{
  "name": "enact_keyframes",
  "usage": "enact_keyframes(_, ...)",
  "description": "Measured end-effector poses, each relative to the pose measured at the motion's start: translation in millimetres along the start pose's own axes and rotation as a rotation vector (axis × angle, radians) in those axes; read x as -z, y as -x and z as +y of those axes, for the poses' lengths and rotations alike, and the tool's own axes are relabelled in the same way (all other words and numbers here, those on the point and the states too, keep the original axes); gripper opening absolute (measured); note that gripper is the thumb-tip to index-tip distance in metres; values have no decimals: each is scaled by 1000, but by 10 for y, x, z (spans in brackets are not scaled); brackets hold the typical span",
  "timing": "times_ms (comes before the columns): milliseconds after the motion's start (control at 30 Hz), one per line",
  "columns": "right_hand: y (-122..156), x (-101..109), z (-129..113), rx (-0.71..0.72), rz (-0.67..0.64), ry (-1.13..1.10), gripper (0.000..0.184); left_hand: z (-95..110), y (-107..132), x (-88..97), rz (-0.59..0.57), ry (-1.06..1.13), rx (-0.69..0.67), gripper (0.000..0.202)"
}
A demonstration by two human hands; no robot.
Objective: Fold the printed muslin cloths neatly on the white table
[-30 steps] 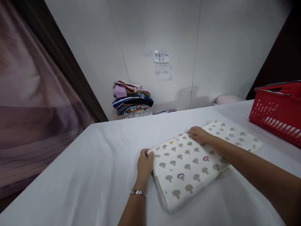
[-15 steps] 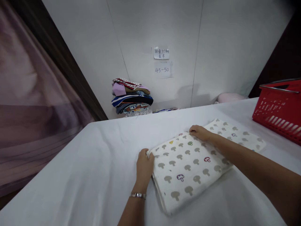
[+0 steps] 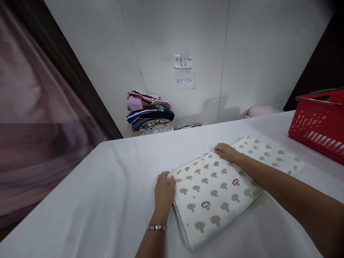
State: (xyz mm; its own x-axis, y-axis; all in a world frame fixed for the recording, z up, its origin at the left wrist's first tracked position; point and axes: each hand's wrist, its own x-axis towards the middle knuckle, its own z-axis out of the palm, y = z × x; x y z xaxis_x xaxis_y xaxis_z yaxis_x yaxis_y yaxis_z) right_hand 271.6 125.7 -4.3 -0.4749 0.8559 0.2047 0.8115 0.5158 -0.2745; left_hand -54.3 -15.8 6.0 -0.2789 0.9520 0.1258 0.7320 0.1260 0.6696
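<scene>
A white cloth (image 3: 212,190) printed with grey and a few coloured mushrooms lies on the table in folded layers, with a single longer part stretching to the right behind my right forearm. At its far left corner, my left hand (image 3: 164,190) pinches the edge between thumb and fingers; a silver band circles that wrist. My right hand (image 3: 227,152) grips the far edge near the cloth's middle, its fingers curled over the fabric. Part of the cloth is hidden under my right arm.
A white sheet covers the table (image 3: 88,193). A red plastic basket (image 3: 317,125) stands at the right. Folded garments (image 3: 150,111) are stacked beyond the far edge, near two paper signs (image 3: 184,71) on the wall. A pinkish curtain (image 3: 34,118) hangs at the left.
Hardly anything differs. Both hands keep their hold on the cloth's far edge, and my right hand sits very slightly further left.
</scene>
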Motion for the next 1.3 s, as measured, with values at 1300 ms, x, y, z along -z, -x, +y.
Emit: enact_keyframes(1300,672,384,1063,-713,-165,239,70,-23,-51,20,-57,36,108,32)
